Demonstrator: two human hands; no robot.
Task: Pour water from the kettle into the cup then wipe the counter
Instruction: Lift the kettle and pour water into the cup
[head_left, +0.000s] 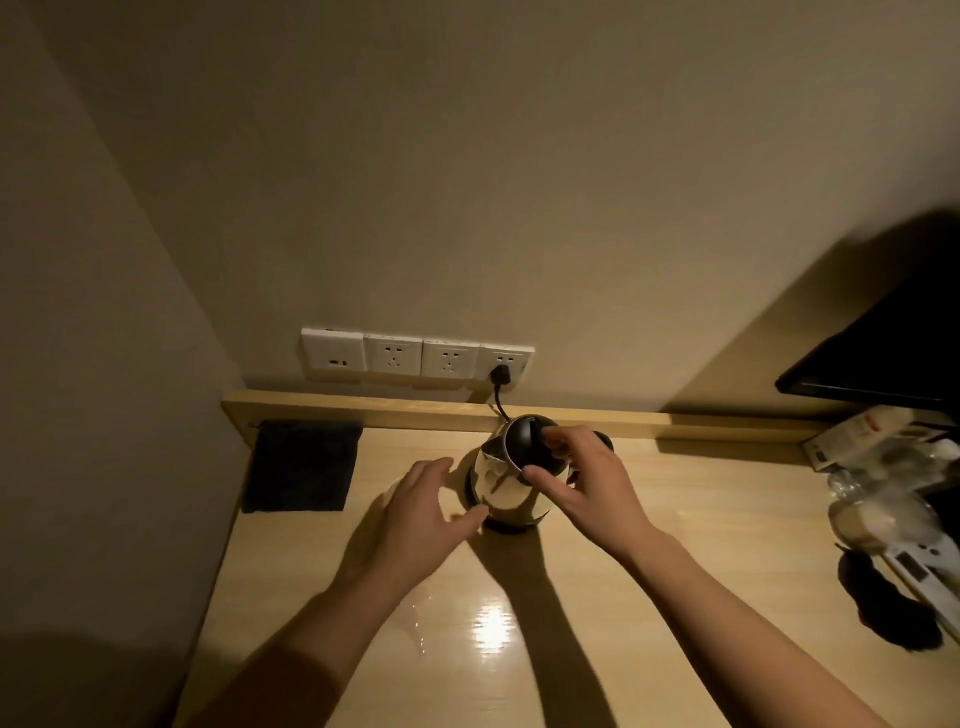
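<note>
Right hand (582, 483) pinches the steel kettle's (506, 483) black lid (527, 444); left hand (421, 509) spread wide, empty, beside it. No cup visible. Cord (497, 397) plugged in, so lifting w/o care could snag and spill.

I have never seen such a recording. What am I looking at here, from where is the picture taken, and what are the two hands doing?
There is no machine here. A person wears one camera on the head, so you look forward and down at their own arms. On the wooden counter stands a shiny metal kettle with a dark lid; its cord goes to a wall socket. The right hand is on the kettle's top, fingers around the lid. The left hand is open beside the kettle and holds nothing. A dark cloth lies at the left, and packets lie at the right. A small wet patch shines near the left arm. I see no cup.
</note>
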